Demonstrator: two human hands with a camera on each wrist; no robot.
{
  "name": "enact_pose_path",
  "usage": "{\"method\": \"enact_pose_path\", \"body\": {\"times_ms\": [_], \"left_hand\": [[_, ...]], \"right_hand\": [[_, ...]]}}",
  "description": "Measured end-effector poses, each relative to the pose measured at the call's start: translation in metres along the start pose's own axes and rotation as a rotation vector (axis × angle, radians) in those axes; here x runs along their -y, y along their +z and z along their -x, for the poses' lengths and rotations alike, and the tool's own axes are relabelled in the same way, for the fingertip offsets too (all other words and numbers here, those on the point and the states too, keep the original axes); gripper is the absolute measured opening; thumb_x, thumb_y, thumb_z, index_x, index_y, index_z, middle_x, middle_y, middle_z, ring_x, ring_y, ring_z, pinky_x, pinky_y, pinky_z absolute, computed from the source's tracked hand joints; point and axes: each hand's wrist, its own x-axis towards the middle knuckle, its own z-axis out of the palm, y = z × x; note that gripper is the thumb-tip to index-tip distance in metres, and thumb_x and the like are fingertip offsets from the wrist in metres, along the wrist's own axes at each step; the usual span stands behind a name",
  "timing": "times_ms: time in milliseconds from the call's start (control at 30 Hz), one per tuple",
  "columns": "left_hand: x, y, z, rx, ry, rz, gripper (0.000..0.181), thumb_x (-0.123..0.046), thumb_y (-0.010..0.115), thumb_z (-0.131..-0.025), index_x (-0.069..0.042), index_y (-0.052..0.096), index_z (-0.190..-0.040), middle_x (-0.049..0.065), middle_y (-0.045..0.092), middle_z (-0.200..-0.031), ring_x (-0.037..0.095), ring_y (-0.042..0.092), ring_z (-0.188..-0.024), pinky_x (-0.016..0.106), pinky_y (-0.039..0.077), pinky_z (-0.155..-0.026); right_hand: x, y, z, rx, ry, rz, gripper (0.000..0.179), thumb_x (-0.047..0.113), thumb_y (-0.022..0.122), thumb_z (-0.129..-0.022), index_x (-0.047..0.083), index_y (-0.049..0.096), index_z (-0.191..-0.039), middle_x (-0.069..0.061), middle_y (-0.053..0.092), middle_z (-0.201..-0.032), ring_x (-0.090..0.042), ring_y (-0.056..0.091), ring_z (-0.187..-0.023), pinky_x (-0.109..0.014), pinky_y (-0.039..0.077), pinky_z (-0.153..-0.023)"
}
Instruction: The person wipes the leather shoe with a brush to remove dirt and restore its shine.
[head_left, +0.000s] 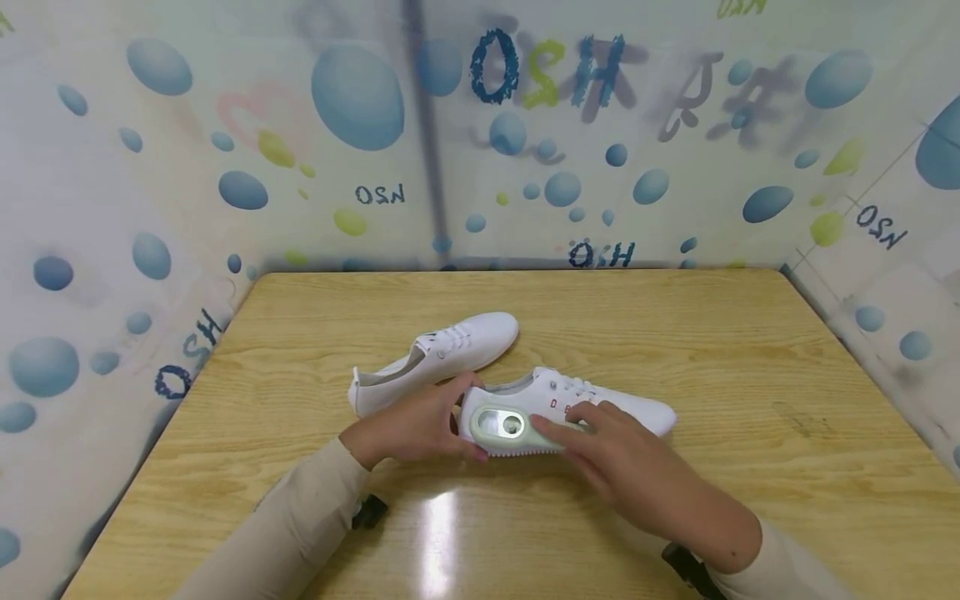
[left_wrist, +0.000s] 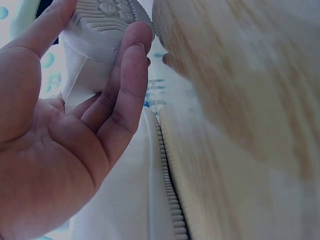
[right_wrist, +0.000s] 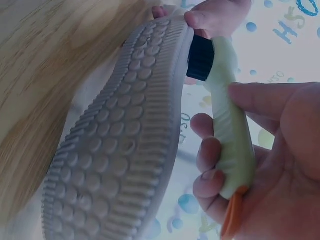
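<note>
My left hand (head_left: 423, 425) grips a white lace-up shoe (head_left: 637, 410) by its heel, thumb and fingers on either side. The shoe is tipped, its studded sole (right_wrist: 115, 125) facing me and its toe pointing right. In my right hand (head_left: 630, 467) is a pale green shoe brush (right_wrist: 229, 125) with a clear window in its head and an orange loop at the handle end. The brush's dark bristles (right_wrist: 201, 59) touch the shoe's side near the heel. Behind the left hand, a second white shoe (head_left: 491, 335) rests on the table.
Both shoes are at the middle of a wooden table (head_left: 675, 325). A curtain (head_left: 660, 100) with blue and green spots and lettering hangs behind the table and along both sides. Dark wrist-camera mounts (head_left: 369, 511) sit under the sleeves.
</note>
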Motion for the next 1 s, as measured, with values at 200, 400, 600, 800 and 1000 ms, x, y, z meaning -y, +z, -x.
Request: {"method": "enact_pose_path", "body": {"times_ms": [200, 400, 600, 800, 1000], "left_hand": [[-0.002, -0.001, -0.001, 0.007, -0.014, -0.015, 0.075, -0.043, 0.089, -0.073, -0.017, 0.046, -0.129, -0.007, 0.064, -0.103, 0.008, 0.062, -0.085, 0.025, 0.052, -0.073], [-0.002, -0.002, 0.000, 0.009, -0.019, -0.005, 0.074, -0.042, 0.089, -0.073, -0.017, 0.046, -0.129, -0.007, 0.064, -0.107, 0.007, 0.062, -0.085, 0.025, 0.052, -0.076], [-0.001, -0.001, 0.000, 0.001, -0.002, 0.001, 0.074, -0.039, 0.090, -0.072, -0.017, 0.047, -0.128, -0.007, 0.065, -0.107, 0.007, 0.063, -0.088, 0.025, 0.052, -0.076], [-0.001, -0.001, 0.000, 0.004, -0.014, -0.027, 0.076, -0.043, 0.089, -0.073, -0.016, 0.046, -0.129, -0.007, 0.064, -0.105, 0.007, 0.061, -0.087, 0.026, 0.051, -0.075], [-0.001, -0.002, 0.001, 0.006, -0.029, -0.040, 0.078, -0.047, 0.088, -0.073, -0.017, 0.046, -0.131, -0.007, 0.064, -0.106, 0.007, 0.060, -0.085, 0.027, 0.050, -0.075]], "right_hand": [[-0.005, -0.005, 0.006, 0.000, 0.069, 0.035, 0.058, 0.015, 0.072, -0.092, 0.039, 0.055, -0.142, 0.000, 0.062, -0.114, -0.017, 0.059, -0.102, -0.039, 0.052, -0.088], [-0.003, -0.001, -0.001, 0.008, 0.053, 0.025, 0.062, 0.012, 0.072, -0.091, 0.039, 0.052, -0.144, -0.002, 0.062, -0.117, -0.020, 0.060, -0.105, -0.041, 0.052, -0.088], [-0.002, 0.000, -0.003, 0.017, 0.017, 0.010, 0.060, 0.011, 0.071, -0.092, 0.037, 0.053, -0.143, -0.004, 0.063, -0.118, -0.021, 0.061, -0.107, -0.041, 0.053, -0.090], [-0.008, -0.006, 0.006, 0.040, 0.059, 0.042, 0.064, 0.012, 0.073, -0.091, 0.041, 0.051, -0.144, -0.001, 0.062, -0.114, -0.016, 0.060, -0.099, -0.037, 0.054, -0.083], [-0.014, -0.007, 0.009, 0.037, 0.096, 0.072, 0.070, 0.010, 0.075, -0.089, 0.039, 0.048, -0.147, -0.001, 0.061, -0.115, -0.016, 0.059, -0.098, -0.036, 0.055, -0.081]]}}
